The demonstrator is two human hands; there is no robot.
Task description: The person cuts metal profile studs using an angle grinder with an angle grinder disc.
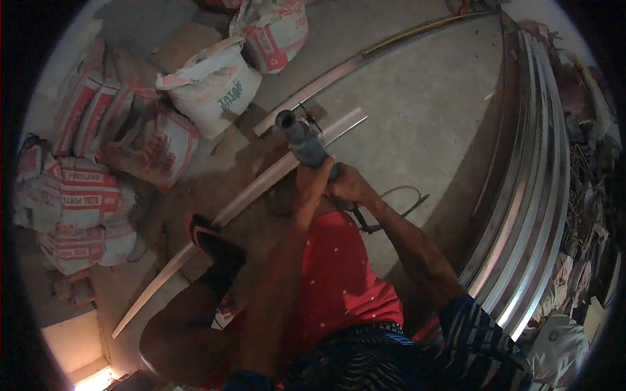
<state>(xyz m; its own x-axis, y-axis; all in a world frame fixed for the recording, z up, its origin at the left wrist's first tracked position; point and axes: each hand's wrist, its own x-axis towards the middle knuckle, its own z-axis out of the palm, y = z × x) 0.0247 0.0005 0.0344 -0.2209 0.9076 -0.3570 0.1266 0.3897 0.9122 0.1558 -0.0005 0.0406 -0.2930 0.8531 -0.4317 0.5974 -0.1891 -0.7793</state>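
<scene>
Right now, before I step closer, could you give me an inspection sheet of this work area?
Surface: grey floor, marked in places.
Job's things: dark power tool over a long pale strip; whether they touch, I can't tell.
Clutter: printed bags at upper left; mixed debris along the right edge.
Hands: left hand and right hand both on the tool.
Cables: dark cable looped on the floor.
Surroundings: long metal lengths on the right; other people, nothing certain seen.

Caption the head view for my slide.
Left grip and right grip hold a power tool over a metal strip near stacked bags.
</scene>
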